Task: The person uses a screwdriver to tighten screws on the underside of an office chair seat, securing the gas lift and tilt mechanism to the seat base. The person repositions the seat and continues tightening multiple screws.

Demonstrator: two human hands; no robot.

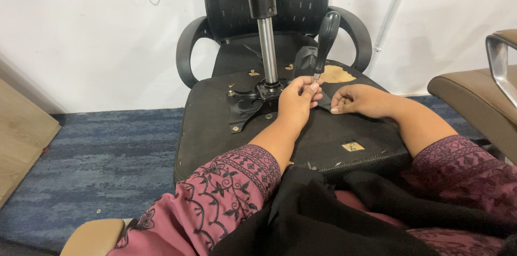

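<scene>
While left hand pinches screwdriver, right hand rests on seat underside.

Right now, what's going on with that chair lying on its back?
A person sits over an upturned black office chair seat, with its gas cylinder sticking up from the metal base plate. Their left hand pinches the shaft of a black-handled screwdriver, held upright with its tip down on the seat's underside. Their right hand rests flat beside it. A few screws lie around the plate.
</scene>
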